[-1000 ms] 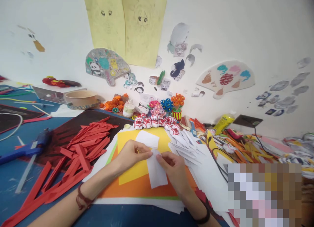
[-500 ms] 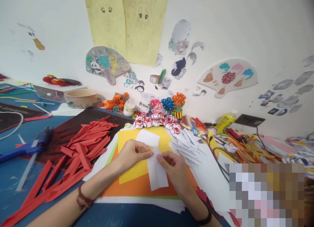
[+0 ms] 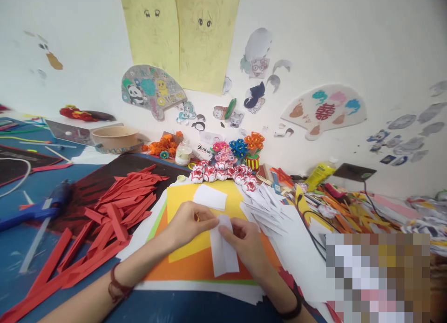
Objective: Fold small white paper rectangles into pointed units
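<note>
A narrow white paper strip (image 3: 224, 255) with a lengthwise crease hangs between my hands in the head view. My left hand (image 3: 193, 223) pinches its upper left corner between thumb and forefinger. On the other side, my right hand (image 3: 246, 241) grips the upper right part, its thumb lying on the front face. Fingertips behind the strip are hidden. Just beyond my hands, a white paper piece (image 3: 210, 197) lies on a yellow sheet (image 3: 178, 195). Under that is an orange sheet (image 3: 167, 272), on top of a paper stack.
Folded red paper strips (image 3: 115, 216) are heaped at left, near a blue glue gun (image 3: 49, 209). Folded white strips (image 3: 267, 209) lie at right. Red-and-white paper flowers (image 3: 221, 173) line the back, beside a small bottle (image 3: 183, 154). A black cable (image 3: 310, 234) curves at right.
Both hands still hold the strip at its top. My right thumb has slid a little across it, and the strip's upper end sits slightly lower.
</note>
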`<state>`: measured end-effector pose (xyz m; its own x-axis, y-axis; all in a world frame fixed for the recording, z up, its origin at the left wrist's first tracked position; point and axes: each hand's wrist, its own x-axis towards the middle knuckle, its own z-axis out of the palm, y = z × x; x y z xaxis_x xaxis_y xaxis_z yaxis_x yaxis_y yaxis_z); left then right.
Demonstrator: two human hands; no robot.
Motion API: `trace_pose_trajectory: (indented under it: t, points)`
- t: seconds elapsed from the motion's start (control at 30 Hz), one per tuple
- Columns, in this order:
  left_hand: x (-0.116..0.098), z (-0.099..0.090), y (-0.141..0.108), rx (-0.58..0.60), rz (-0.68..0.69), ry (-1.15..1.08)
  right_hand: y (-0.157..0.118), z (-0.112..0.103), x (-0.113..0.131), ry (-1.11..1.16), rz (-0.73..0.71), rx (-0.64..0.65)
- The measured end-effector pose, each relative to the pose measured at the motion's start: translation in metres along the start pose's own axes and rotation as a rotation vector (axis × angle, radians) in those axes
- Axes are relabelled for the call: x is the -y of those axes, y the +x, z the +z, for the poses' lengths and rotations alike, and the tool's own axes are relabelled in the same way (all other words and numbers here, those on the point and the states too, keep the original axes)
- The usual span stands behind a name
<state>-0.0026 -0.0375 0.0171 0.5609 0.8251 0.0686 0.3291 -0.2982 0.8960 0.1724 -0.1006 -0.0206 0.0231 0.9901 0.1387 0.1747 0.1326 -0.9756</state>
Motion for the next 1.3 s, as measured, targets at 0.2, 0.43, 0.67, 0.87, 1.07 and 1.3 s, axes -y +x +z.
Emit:
trace_pose_trajectory:
  t: [0.2, 0.43, 0.67, 0.87, 1.07, 1.3]
  points:
    - [-0.004, -0.001, -0.001, 0.030, 0.042, 0.056, 0.001, -0.002, 0.004, 0.004, -0.010, 0.026]
    - [-0.003, -0.003, 0.001, 0.029, 0.012, -0.006, -0.001, -0.003, 0.008, 0.060, 0.037, 0.067]
    - [-0.002, -0.001, -0.001, 0.037, 0.051, -0.007, -0.001, -0.002, 0.010, 0.043, 0.047, 0.059]
    - [-0.002, 0.002, -0.003, 0.012, 0.096, 0.064, 0.000, -0.003, 0.010, 0.053, 0.053, 0.070]
    - [-0.001, 0.001, -0.001, 0.032, 0.106, 0.080, 0.001, -0.004, 0.005, 0.044, 0.042, 0.062]
    - [0.002, 0.008, -0.002, 0.015, 0.105, 0.106, 0.002, -0.003, 0.003, 0.055, 0.048, 0.065]
